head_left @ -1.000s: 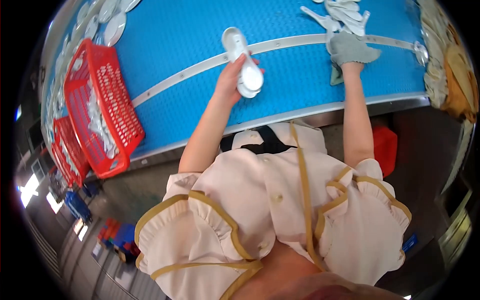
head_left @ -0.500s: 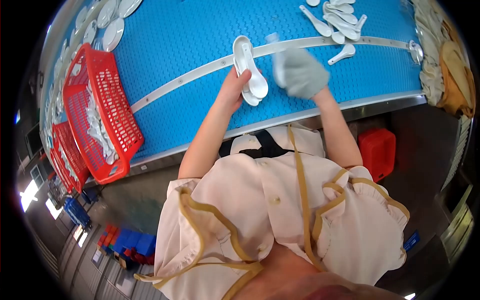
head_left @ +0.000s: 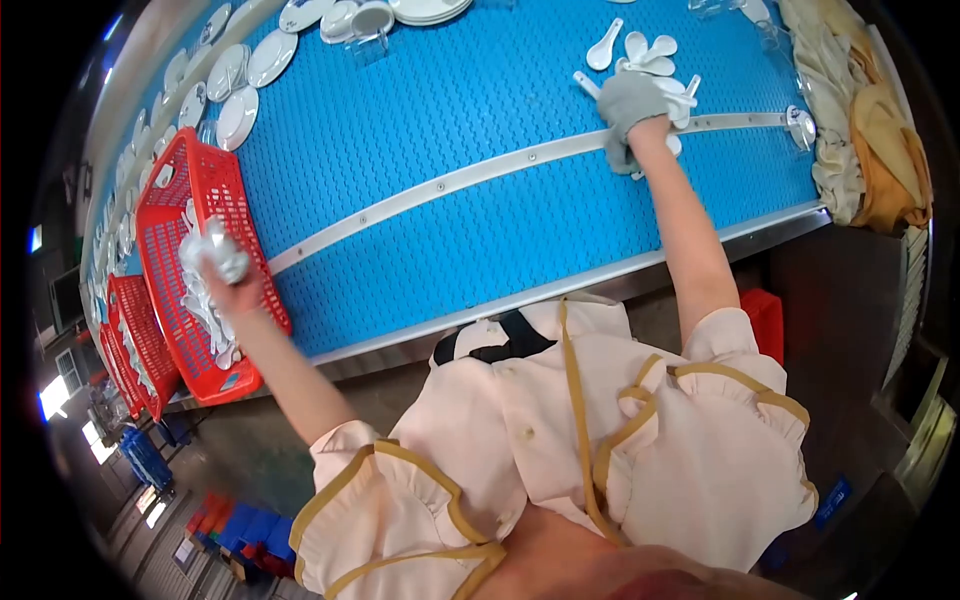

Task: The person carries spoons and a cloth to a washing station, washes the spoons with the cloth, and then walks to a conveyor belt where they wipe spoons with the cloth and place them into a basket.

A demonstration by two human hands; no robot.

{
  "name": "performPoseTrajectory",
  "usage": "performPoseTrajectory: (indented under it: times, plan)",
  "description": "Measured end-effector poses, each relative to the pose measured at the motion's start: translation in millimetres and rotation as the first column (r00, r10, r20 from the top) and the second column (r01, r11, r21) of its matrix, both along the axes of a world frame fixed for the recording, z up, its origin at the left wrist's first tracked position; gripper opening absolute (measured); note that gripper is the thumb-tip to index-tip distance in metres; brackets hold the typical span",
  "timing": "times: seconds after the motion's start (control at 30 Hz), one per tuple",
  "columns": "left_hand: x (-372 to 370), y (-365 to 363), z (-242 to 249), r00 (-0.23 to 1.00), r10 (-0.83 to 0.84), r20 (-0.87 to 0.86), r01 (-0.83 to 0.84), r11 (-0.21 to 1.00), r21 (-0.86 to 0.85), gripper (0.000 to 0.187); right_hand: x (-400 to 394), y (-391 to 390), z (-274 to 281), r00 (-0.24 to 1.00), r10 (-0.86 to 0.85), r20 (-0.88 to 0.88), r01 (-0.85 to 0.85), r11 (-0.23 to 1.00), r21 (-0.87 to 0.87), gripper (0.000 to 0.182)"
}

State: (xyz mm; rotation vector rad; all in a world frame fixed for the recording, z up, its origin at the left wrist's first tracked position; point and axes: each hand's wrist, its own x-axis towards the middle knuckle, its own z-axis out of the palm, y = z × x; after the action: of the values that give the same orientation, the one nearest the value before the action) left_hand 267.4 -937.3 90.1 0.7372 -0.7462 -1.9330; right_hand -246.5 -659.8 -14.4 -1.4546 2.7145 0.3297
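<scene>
My bare left hand (head_left: pixel 236 288) is over the red plastic basket (head_left: pixel 262 300) on the left, its fingers around a bunch of white spoons (head_left: pixel 228 258) blurred by motion. More white spoons lie inside that basket under the hand. My right hand (head_left: pixel 634 108), in a grey glove, reaches down onto a loose group of white soup spoons on the blue belt. One spoon (head_left: pixel 605 45) lies just beyond it, and others (head_left: pixel 650 58) touch or overlap around the glove. The right fingertips are hidden, so their grip does not show.
A blue textured belt (head_left: pixel 420 110) carries a curved metal strip (head_left: pixel 485 173). Plates (head_left: pixel 272 57) and glasses stand along its far left. A second red basket (head_left: pixel 140 345) sits beyond the first. Crumpled cloths (head_left: pixel 880 150) hang at the right; a metal edge runs in front.
My left hand has carried the spoons from mid-belt leftward to the red basket. My right hand has moved up and right to the loose spoons. The view has shifted slightly.
</scene>
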Motion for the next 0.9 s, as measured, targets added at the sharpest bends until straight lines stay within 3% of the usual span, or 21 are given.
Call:
performPoseTrajectory:
  times: [0.03, 0.07, 0.1, 0.13, 0.2, 0.27, 0.3, 0.33, 0.37, 0.43, 0.47, 0.5, 0.53, 0.57, 0.63, 0.7, 0.73, 0.8, 0.83, 0.87, 0.9]
  plan:
    - [29.5, -27.7, -4.3, 0.992, 0.124, -0.033, -0.127, 0.987, -0.097, 0.050, 6.0, -3.1, 1.3, 0.995, 0.104, -0.002, -0.104, 0.994, 0.040, 0.017]
    - [33.5, -32.3, 8.5, 0.960, 0.279, -0.025, -0.281, 0.954, -0.108, 0.057, 9.7, -5.3, -0.6, 0.978, 0.207, 0.001, -0.206, 0.975, 0.082, 0.017]
    - [36.0, -33.8, 18.9, 0.945, 0.326, -0.028, -0.327, 0.944, -0.038, 0.058, 9.5, -5.8, -13.5, 0.980, 0.198, -0.010, -0.197, 0.977, 0.079, 0.017]
    - [38.7, -35.0, 24.4, 0.928, 0.372, -0.026, -0.371, 0.928, 0.035, 0.059, 11.5, -6.8, -25.3, 0.994, -0.018, 0.112, 0.028, 0.996, -0.086, 0.016]
    - [53.9, -47.1, 14.2, 0.918, 0.396, 0.014, -0.396, 0.916, 0.066, 0.056, 7.3, -4.0, -37.5, 0.943, -0.210, 0.258, 0.269, 0.938, -0.220, 0.015]
    - [39.4, -42.6, 11.4, 0.909, 0.413, 0.058, -0.417, 0.904, 0.093, 0.052, 21.9, 6.8, -24.2, 0.967, 0.149, 0.204, -0.080, 0.946, -0.313, 0.016]
    - [9.6, -16.2, 15.9, 0.728, 0.561, 0.394, -0.509, 0.828, -0.238, 0.047, 40.1, 9.0, -9.8, 0.973, 0.129, 0.190, -0.062, 0.945, -0.322, 0.021]
    - [-23.9, 14.3, 21.6, 0.396, 0.705, 0.588, -0.429, 0.708, -0.560, 0.043, 49.7, 8.4, -9.6, 0.953, 0.207, 0.223, -0.118, 0.927, -0.357, 0.024]
    - [-69.0, 42.1, 29.7, 0.620, 0.691, 0.372, -0.576, 0.723, -0.383, 0.034, 60.3, 7.7, -10.5, 0.924, 0.285, 0.256, -0.170, 0.904, -0.392, 0.028]
    - [-97.4, 68.8, -8.1, 0.510, 0.630, 0.586, -0.174, 0.742, -0.647, 0.031, 94.4, 3.0, 8.8, 0.825, 0.361, 0.434, -0.106, 0.853, -0.510, 0.024]
    - [-124.0, 96.2, -15.7, 0.572, 0.488, 0.659, 0.079, 0.767, -0.637, 0.035, 111.4, 1.8, 15.2, 0.761, 0.414, 0.500, -0.061, 0.812, -0.580, 0.020]
    - [-150.8, 128.2, -18.6, 0.669, 0.231, 0.706, 0.205, 0.856, -0.474, 0.037, 125.2, 3.1, 15.0, 0.695, 0.486, 0.529, 0.002, 0.735, -0.678, 0.012]
    - [-167.5, 150.8, -30.5, 0.708, 0.000, 0.707, 0.367, 0.854, -0.367, 0.032, 140.8, 4.5, 15.6, 0.697, 0.480, 0.533, 0.007, 0.738, -0.675, 0.012]
    - [-180.5, 169.2, -38.8, 0.713, -0.185, 0.677, 0.523, 0.783, -0.336, 0.032, 156.6, 6.0, 16.4, 0.582, 0.520, 0.625, 0.174, 0.672, -0.720, 0.010]
    - [-203.1, 197.2, -26.5, 0.673, -0.397, 0.624, 0.617, 0.766, -0.178, 0.027, 174.6, 9.5, 33.9, 0.452, 0.569, 0.687, 0.346, 0.598, -0.723, 0.009]
    - [-214.2, 203.3, -16.1, 0.652, -0.331, 0.682, 0.617, 0.755, -0.223, 0.027, 179.6, 9.5, 67.5, 0.721, 0.552, 0.419, -0.195, 0.741, -0.642, 0.010]
    - [-219.2, 205.6, -12.4, 0.630, -0.257, 0.733, 0.616, 0.740, -0.270, 0.030, 176.9, 9.4, 84.9, 0.716, 0.556, 0.423, -0.197, 0.741, -0.642, 0.010]
    - [-222.8, 208.1, -12.4, 0.661, -0.168, 0.731, 0.564, 0.754, -0.337, 0.034, 167.7, 16.8, 108.1, 0.724, 0.558, 0.406, -0.378, 0.813, -0.442, 0.020]
    - [-221.7, 204.4, -14.5, 0.675, -0.072, 0.734, 0.527, 0.744, -0.411, 0.034, 161.8, 20.8, 94.3, 0.767, 0.429, 0.477, -0.291, 0.895, -0.338, 0.023]
    - [-218.1, 199.9, -16.2, 0.680, 0.029, 0.733, 0.490, 0.726, -0.483, 0.035, 149.3, 25.2, 85.1, 0.849, 0.293, 0.439, -0.241, 0.955, -0.171, 0.023]
    - [-213.3, 193.7, -9.1, 0.725, -0.024, 0.689, 0.423, 0.804, -0.417, 0.040, 133.3, 31.3, 77.7, 0.912, 0.164, 0.376, -0.175, 0.985, -0.006, 0.024]
